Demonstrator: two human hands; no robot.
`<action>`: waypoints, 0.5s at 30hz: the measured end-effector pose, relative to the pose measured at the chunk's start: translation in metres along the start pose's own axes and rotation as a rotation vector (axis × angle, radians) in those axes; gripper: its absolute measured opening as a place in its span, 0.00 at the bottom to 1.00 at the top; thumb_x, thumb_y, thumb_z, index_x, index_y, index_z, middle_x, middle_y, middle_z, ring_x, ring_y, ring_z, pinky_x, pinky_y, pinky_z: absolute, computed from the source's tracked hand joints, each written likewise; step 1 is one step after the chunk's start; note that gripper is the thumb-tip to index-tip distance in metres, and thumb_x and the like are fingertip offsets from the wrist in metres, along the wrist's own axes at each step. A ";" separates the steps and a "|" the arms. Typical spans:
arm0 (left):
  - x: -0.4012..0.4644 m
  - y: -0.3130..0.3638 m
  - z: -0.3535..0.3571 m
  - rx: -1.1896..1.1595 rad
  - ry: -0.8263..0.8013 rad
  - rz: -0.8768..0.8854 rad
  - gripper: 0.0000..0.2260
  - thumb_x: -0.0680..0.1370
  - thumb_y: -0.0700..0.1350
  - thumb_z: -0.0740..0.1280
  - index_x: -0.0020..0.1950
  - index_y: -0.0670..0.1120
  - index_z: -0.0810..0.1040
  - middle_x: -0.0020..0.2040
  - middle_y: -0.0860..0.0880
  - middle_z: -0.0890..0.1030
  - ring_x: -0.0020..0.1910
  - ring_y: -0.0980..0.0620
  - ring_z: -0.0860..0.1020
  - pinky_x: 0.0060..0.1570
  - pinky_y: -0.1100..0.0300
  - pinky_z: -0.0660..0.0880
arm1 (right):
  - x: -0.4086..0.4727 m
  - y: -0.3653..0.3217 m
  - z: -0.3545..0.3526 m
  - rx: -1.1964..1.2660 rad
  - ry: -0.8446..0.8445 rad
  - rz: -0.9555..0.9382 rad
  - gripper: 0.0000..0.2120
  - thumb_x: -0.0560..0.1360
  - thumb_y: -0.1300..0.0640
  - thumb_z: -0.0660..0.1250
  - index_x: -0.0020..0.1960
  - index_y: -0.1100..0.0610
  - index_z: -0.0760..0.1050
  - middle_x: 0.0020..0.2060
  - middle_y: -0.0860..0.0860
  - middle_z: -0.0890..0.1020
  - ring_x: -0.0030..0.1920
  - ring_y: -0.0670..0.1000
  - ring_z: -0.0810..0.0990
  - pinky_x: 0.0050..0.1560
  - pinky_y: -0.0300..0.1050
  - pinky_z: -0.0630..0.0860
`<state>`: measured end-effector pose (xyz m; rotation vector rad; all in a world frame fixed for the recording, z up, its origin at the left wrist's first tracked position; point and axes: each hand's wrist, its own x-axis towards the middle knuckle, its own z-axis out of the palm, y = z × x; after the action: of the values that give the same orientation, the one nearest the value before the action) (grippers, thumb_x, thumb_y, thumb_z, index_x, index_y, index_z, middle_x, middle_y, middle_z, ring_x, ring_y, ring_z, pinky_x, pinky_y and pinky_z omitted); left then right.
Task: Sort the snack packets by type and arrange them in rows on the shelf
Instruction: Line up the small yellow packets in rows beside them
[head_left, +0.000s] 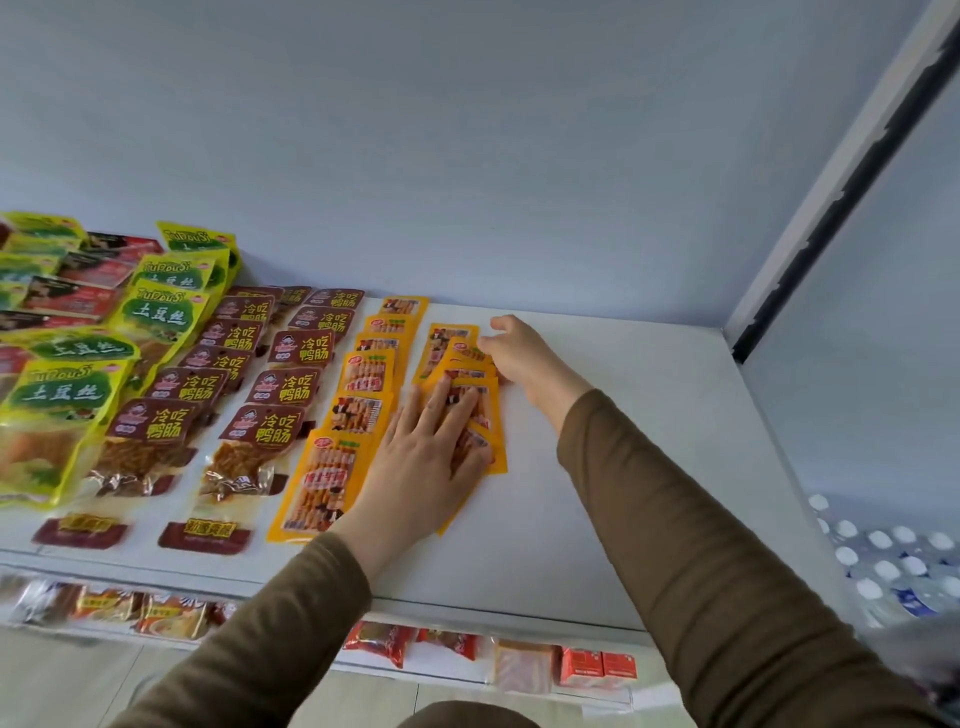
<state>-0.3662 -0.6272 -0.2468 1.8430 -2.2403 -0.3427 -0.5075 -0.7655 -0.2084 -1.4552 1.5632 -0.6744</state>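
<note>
Head view, white shelf board (597, 467) under a pale blue back wall (467, 156). Left hand (426, 452): fingers straight and spread, pressed flat on the near end of a loose row of flat orange-yellow plastic snack packets (470, 371), holding nothing. Right hand (511, 353): reaching over the far end of the same row, fingers curled at the edge of the packets there — whether they pinch a packet or only touch it cannot be told. Both arms in olive-brown long sleeves (701, 545). The orange-yellow row under the hands lies crooked and overlapping, just right of a straighter row of the same orange-yellow packets (332, 467) running front to back. Further left: two rows of dark maroon-labelled clear packets (265, 426) with brownish contents, then large yellow-green packets (62, 405), with red-and-black packets (78, 296) behind these. Right part of the shelf board: bare white surface up to a grey upright post (831, 197). Below the shelf's front edge: a lower shelf with small red and orange packets (389, 642), blurred. Lower right: shrink-wrapped bottles with white caps (893, 561).
</note>
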 end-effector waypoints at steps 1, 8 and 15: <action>-0.001 0.000 0.002 -0.001 0.008 0.003 0.32 0.82 0.67 0.49 0.84 0.59 0.44 0.84 0.52 0.41 0.83 0.45 0.38 0.81 0.47 0.43 | 0.004 -0.005 0.002 0.019 -0.024 0.025 0.27 0.83 0.53 0.62 0.79 0.57 0.60 0.75 0.56 0.68 0.72 0.57 0.71 0.66 0.48 0.71; -0.002 -0.001 0.007 -0.006 0.035 0.002 0.31 0.83 0.68 0.47 0.83 0.61 0.41 0.85 0.52 0.42 0.83 0.46 0.41 0.81 0.46 0.44 | 0.022 -0.021 0.010 0.020 -0.066 0.121 0.28 0.81 0.55 0.66 0.76 0.63 0.62 0.63 0.59 0.78 0.59 0.59 0.80 0.56 0.53 0.79; -0.004 0.000 0.010 -0.007 0.066 0.005 0.30 0.83 0.68 0.46 0.83 0.61 0.42 0.85 0.52 0.43 0.83 0.46 0.41 0.81 0.45 0.44 | 0.027 -0.029 0.010 -0.309 -0.157 -0.005 0.29 0.82 0.49 0.65 0.79 0.55 0.61 0.72 0.57 0.73 0.63 0.57 0.78 0.53 0.49 0.78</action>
<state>-0.3690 -0.6233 -0.2558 1.8185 -2.1968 -0.2840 -0.4829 -0.7946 -0.1945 -1.6940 1.5899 -0.3196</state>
